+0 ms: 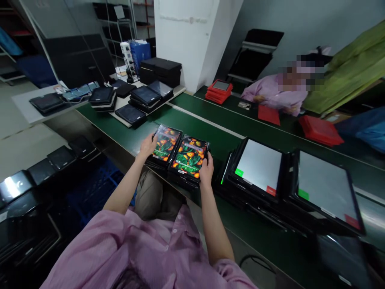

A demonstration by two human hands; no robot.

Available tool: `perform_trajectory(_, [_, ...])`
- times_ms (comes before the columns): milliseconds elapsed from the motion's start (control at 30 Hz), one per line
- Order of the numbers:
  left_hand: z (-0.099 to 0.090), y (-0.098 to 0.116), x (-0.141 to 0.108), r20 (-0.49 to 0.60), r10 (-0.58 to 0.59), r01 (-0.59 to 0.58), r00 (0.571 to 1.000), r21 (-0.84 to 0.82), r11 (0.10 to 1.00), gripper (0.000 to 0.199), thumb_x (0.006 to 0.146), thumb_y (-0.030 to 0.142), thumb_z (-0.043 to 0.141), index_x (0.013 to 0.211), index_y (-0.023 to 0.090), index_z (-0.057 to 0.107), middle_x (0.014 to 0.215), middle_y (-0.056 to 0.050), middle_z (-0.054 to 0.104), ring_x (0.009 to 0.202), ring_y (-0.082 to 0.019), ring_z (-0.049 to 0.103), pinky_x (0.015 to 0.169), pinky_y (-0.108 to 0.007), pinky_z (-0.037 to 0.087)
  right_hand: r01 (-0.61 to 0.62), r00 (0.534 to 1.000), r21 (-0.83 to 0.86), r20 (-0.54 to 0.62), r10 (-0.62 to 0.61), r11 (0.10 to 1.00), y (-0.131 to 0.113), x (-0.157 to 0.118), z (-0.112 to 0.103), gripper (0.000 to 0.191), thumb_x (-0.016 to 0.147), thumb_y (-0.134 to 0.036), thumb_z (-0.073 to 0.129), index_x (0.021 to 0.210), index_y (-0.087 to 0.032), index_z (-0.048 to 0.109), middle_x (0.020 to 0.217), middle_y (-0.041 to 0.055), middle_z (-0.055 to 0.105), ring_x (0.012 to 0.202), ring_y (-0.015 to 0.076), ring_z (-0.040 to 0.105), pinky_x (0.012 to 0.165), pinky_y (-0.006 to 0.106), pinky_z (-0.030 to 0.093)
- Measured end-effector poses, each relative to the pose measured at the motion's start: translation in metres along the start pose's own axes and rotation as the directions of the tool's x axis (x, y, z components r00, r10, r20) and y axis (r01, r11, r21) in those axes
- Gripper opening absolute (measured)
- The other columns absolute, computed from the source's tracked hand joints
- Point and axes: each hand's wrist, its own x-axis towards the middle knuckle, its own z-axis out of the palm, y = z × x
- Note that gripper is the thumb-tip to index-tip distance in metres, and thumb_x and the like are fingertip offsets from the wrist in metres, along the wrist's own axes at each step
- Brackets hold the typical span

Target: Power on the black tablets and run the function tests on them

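Two lit tablets lie side by side at the green bench's near edge, each showing a picture of orange fruit and green leaves. My left hand (148,145) grips the outer edge of the left tablet (166,143), fingers partly hidden along its side. Around the outer edge of the right tablet (189,158) closes my right hand (206,169), its thumb close to the screen. Other dark tablets are stacked beneath both. To the right stand two more stacks, topped by a tablet with a pale screen (260,164) and another pale-screen tablet (325,186).
Dark tablets (146,95) are piled at the bench's far left. Below on my left, many tablets (42,172) stand by a blue crate (99,188). Across the green bench (198,120), a co-worker (279,92) sits near red sleeves (320,130) and a red stack (219,92).
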Motion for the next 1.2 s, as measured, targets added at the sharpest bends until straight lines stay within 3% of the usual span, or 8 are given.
perform_trajectory(167, [-0.021, -0.037, -0.019, 0.083, -0.054, 0.071, 0.995, -0.214, 0.974, 0.066, 0.094, 0.052, 0.076, 0.147, 0.014, 0.073, 0.150, -0.018, 0.073, 0.143, -0.038, 0.067, 0.125, -0.048, 0.048, -0.037, 0.995, 0.048, 0.098, 0.032, 0.998, -0.005, -0.016, -0.019, 0.082, 0.103, -0.068, 0.055, 0.173, -0.026, 0.041, 0.180, 0.0125, 0.042, 0.166, 0.0301, 0.043, 0.137, 0.057, 0.036])
perform_trajectory(367, [-0.043, -0.056, -0.017, 0.242, 0.114, -0.044, 0.964, -0.277, 0.960, 0.094, 0.068, 0.052, 0.095, 0.152, 0.018, 0.070, 0.158, -0.017, 0.068, 0.146, -0.039, 0.065, 0.122, -0.046, 0.052, 0.097, 0.943, -0.058, 0.324, -0.073, 0.994, -0.012, -0.023, -0.033, 0.118, 0.083, -0.063, 0.088, 0.178, -0.030, 0.027, 0.186, 0.0111, 0.029, 0.170, 0.0343, 0.035, 0.139, 0.056, 0.032])
perform_trajectory(433, [-0.040, -0.043, -0.006, 0.189, 0.097, -0.056, 0.977, -0.212, 0.976, 0.085, 0.072, 0.046, 0.093, 0.149, 0.017, 0.071, 0.151, -0.017, 0.073, 0.137, -0.037, 0.071, 0.118, -0.046, 0.055, 0.079, 0.960, -0.073, 0.274, -0.056, 0.994, -0.013, -0.011, -0.027, 0.118, 0.080, -0.064, 0.088, 0.177, -0.028, 0.030, 0.185, 0.0130, 0.032, 0.169, 0.0355, 0.036, 0.140, 0.058, 0.030])
perform_trajectory(533, [-0.031, -0.021, 0.008, 0.023, -0.017, 0.020, 1.000, -0.112, 0.994, 0.047, 0.091, 0.039, 0.075, 0.131, 0.015, 0.080, 0.130, -0.018, 0.083, 0.123, -0.035, 0.078, 0.115, -0.046, 0.056, -0.072, 0.991, 0.036, 0.118, 0.067, 0.997, -0.017, 0.011, -0.019, 0.105, 0.090, -0.070, 0.073, 0.176, -0.027, 0.033, 0.181, 0.0158, 0.040, 0.167, 0.0352, 0.041, 0.138, 0.061, 0.031])
perform_trajectory(633, [-0.025, -0.018, 0.007, -0.009, -0.074, 0.072, 0.997, -0.141, 0.987, 0.036, 0.097, 0.041, 0.068, 0.117, 0.016, 0.084, 0.122, -0.017, 0.085, 0.122, -0.034, 0.079, 0.112, -0.045, 0.058, -0.169, 0.982, 0.162, 0.113, 0.152, 0.972, -0.024, 0.017, -0.023, 0.102, 0.094, -0.073, 0.069, 0.177, -0.028, 0.032, 0.177, 0.0163, 0.047, 0.166, 0.0345, 0.045, 0.137, 0.061, 0.035])
perform_trajectory(867, [-0.026, -0.070, -0.046, 0.114, -0.084, 0.131, 0.990, -0.508, 0.851, 0.066, 0.085, 0.060, 0.081, 0.135, 0.016, 0.080, 0.137, -0.015, 0.081, 0.127, -0.036, 0.077, 0.111, -0.048, 0.062, -0.166, 0.969, 0.040, 0.190, 0.155, 0.985, -0.028, -0.053, -0.038, 0.098, 0.098, -0.070, 0.072, 0.179, -0.041, 0.025, 0.189, 0.0021, 0.024, 0.176, 0.0289, 0.022, 0.143, 0.055, 0.021])
perform_trajectory(1000, [-0.032, -0.085, -0.059, 0.182, -0.022, 0.114, 0.983, -0.512, 0.852, 0.076, 0.084, 0.059, 0.085, 0.147, 0.019, 0.074, 0.152, -0.014, 0.073, 0.141, -0.037, 0.069, 0.115, -0.048, 0.059, -0.125, 0.965, -0.137, 0.215, 0.153, 0.983, -0.033, -0.082, -0.042, 0.102, 0.099, -0.067, 0.072, 0.181, -0.038, 0.018, 0.191, 0.0017, 0.015, 0.177, 0.0291, 0.013, 0.144, 0.053, 0.016])
perform_trajectory(1200, [-0.038, -0.086, -0.057, 0.222, 0.070, 0.022, 0.972, -0.387, 0.922, 0.081, 0.084, 0.056, 0.086, 0.156, 0.024, 0.066, 0.164, -0.013, 0.063, 0.153, -0.036, 0.059, 0.114, -0.044, 0.059, -0.074, 0.952, -0.187, 0.278, 0.125, 0.980, -0.041, -0.082, -0.045, 0.117, 0.092, -0.061, 0.083, 0.181, -0.035, 0.013, 0.190, 0.0058, 0.017, 0.176, 0.0331, 0.019, 0.143, 0.057, 0.023])
